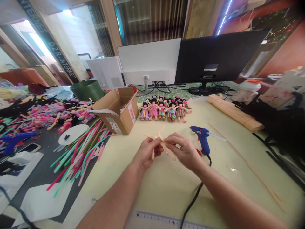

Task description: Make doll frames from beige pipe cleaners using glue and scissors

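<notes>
Over the middle of the pale table, my left hand (pixel 150 149) pinches a peach pipe-cleaner figure (pixel 170 153) whose strands cross and stick out at several angles. From the other side, my right hand (pixel 182 148) grips the same figure, fingertips closed close to the crossing. Part of the figure is hidden behind my fingers. Just right of my right hand lies a blue glue gun (pixel 203 140) with a clear glue stick (pixel 216 136) in its back. Beyond my hands, small pipe-cleaner dolls (pixel 162 109) in colourful dresses lie in rows.
An open cardboard box (pixel 119 111) stands left of the dolls, beside a heap of coloured pipe cleaners (pixel 83 152). A peach pipe-cleaner bundle (pixel 234 113) lies right, near black stems (pixel 274 127). A ruler (pixel 162 218) lies in front; monitors (pixel 150 58) stand behind. The glue gun's cord (pixel 194 200) crosses the table.
</notes>
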`<state>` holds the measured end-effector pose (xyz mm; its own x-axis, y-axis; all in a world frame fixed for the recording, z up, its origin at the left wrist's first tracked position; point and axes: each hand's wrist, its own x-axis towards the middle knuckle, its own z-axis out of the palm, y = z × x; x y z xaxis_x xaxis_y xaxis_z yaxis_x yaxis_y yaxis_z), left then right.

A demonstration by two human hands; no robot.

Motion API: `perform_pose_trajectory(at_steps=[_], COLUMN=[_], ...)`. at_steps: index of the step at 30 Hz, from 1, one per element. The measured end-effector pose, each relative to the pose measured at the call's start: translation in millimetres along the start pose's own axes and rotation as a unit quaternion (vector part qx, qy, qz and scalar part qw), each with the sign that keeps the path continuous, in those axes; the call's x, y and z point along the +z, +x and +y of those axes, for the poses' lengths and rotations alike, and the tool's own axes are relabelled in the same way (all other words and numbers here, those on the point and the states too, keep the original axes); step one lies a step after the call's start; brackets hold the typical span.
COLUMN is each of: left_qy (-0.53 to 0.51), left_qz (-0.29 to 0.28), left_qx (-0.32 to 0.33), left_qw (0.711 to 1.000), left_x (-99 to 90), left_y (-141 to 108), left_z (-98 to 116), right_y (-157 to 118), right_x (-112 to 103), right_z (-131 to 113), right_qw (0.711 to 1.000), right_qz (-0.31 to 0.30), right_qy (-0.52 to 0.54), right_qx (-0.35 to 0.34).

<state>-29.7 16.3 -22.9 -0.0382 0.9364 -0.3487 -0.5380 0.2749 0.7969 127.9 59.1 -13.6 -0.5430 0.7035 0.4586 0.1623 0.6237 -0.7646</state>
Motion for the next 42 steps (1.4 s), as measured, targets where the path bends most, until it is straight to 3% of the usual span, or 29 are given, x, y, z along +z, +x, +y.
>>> perform_pose_trajectory(at_steps=[3,5,6,8,10,12,15,17,19,24,32,37,42], left_qy=[-0.012,0.005,0.025,0.101,0.219,0.348,0.486,0.529,0.542,0.505,0.358,0.314,0.313], left_qz=[-0.041,-0.031,0.003,0.105,0.166,0.117,-0.020,-0.061,-0.055,0.003,0.012,-0.017,-0.046], left_qx=[-0.042,-0.039,-0.009,0.118,0.277,0.369,0.399,0.401,0.400,0.379,0.221,0.166,0.152], left_qw=[0.998,0.999,1.000,0.982,0.921,0.854,0.777,0.746,0.737,0.776,0.907,0.935,0.936], left_x=[-2.4,-5.9,-8.0,-12.2,-15.2,-15.8,-12.9,-10.2,-7.8,-2.8,2.4,3.9,3.1], left_y=[2,4,5,5,2,-3,-9,-11,-10,-10,-8,-9,-9], left_z=[1,3,4,8,14,20,23,21,18,9,7,9,10], right_y=[0,0,0,1,2,3,3,3,4,3,5,7,6], right_x=[-1,-1,-1,-1,-2,-1,0,2,3,3,-6,-10,-8], right_z=[-3,-4,-4,-1,3,8,15,17,15,9,9,4,8], right_qw=[1.000,0.998,0.996,0.991,0.985,0.978,0.967,0.954,0.939,0.917,0.909,0.914,0.899], right_qz=[0.004,0.016,0.023,0.036,0.038,0.034,0.039,0.044,0.041,0.028,-0.007,-0.011,-0.014], right_qy=[-0.016,-0.020,-0.017,0.003,0.035,0.074,0.142,0.193,0.236,0.288,0.311,0.287,0.325], right_qx=[0.025,0.064,0.085,0.127,0.165,0.191,0.209,0.226,0.248,0.275,0.278,0.286,0.294])
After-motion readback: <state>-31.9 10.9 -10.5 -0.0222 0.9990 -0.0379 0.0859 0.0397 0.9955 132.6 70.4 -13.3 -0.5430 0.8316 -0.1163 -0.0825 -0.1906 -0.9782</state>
